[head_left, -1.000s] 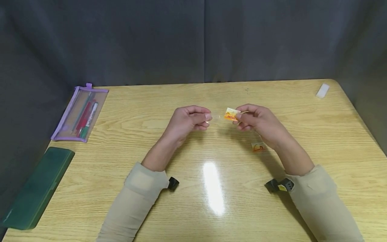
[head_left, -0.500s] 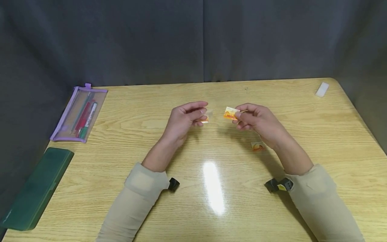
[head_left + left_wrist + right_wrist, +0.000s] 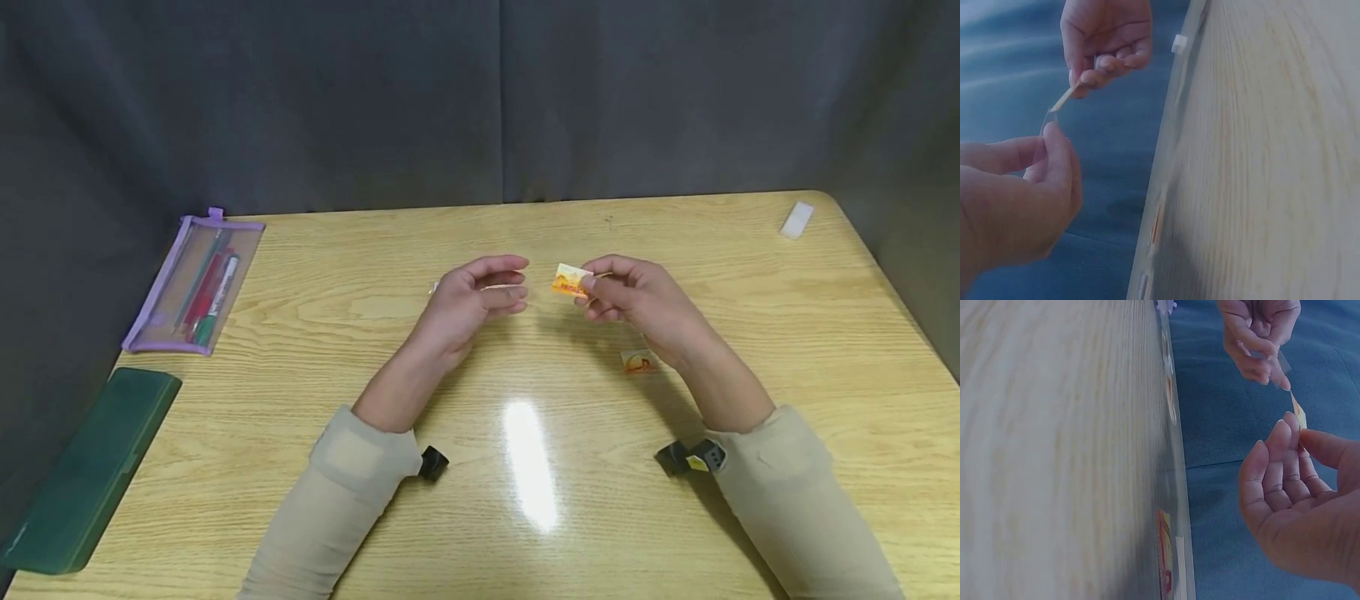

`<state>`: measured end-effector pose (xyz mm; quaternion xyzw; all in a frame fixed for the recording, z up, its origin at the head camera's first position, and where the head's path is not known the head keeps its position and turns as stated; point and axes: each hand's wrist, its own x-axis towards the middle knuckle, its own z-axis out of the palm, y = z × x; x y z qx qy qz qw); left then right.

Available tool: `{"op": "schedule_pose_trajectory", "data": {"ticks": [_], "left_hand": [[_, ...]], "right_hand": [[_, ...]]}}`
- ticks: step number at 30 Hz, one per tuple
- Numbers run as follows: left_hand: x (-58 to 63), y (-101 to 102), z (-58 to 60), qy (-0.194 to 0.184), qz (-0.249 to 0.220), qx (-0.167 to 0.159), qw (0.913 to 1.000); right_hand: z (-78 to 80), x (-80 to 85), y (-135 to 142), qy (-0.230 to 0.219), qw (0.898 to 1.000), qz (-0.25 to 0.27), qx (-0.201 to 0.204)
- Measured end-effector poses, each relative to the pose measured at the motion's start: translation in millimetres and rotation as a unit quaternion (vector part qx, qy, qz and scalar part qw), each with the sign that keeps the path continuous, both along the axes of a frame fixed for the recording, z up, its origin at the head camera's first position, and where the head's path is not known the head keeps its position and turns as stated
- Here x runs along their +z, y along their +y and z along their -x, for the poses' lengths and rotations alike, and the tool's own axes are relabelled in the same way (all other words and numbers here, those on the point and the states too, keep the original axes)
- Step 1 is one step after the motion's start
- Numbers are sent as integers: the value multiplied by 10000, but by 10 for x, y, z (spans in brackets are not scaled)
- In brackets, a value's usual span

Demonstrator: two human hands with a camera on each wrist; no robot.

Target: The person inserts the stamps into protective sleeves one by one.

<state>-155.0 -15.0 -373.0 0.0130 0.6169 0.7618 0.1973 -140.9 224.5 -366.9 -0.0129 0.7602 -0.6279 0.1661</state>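
In the head view my right hand (image 3: 637,300) pinches a small yellow-and-orange printed card (image 3: 570,281) between thumb and fingers, above the table. My left hand (image 3: 468,300) is just left of it, fingers bent and fingertips towards the card. A thin clear film (image 3: 1041,140) shows at the left fingertips in the left wrist view, seemingly pinched, its upper end close to the card's edge (image 3: 1063,98). The right wrist view also has the clear film (image 3: 1284,362) by the left fingers. A similar printed piece (image 3: 639,362) lies on the table below the right hand.
Small pieces lie on the table behind the left hand, one of them a shiny piece (image 3: 433,287) mostly hidden. At left are a purple-edged mesh pouch (image 3: 168,308) with pens and a green case (image 3: 97,467). A white block (image 3: 797,220) sits far right.
The left hand's fingers have parted and shifted, first slightly left, then back towards the card. The right hand keeps its hold on the card, nearly still.
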Motion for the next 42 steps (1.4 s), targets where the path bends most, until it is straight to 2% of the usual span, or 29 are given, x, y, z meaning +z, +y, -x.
{"op": "schedule_pose_trajectory", "data": {"ticks": [7, 12, 16, 23, 26, 30, 36, 42], "left_hand": [[-4, 4, -13, -123, -76, 74, 9999], [-13, -8, -19, -61, 127, 98, 9999], [-17, -17, -19, -42, 217, -30, 9998], [-3, -11, -20, -185, 103, -270, 9994], [-2, 1, -16, -257, 67, -236, 9994], [0, 9, -15, -309, 152, -107, 9993], [-3, 8, -19, -241, 318, 106, 9991], [-12, 6, -29, -31, 516, 277, 9983]], "right_hand": [[1, 1, -3, 12, 10000, 19, -17], [3, 7, -5, 55, 10000, 29, -37], [6, 14, -5, 54, 10000, 3, -23], [17, 15, -2, 52, 9999, -8, -140], [13, 14, 9, -2, 9994, 83, -326], [8, 9, 29, -103, 9973, 463, -567], [2, 7, 17, -245, 9934, 964, -572], [-15, 16, -10, -288, 9916, 1106, -604]]}}
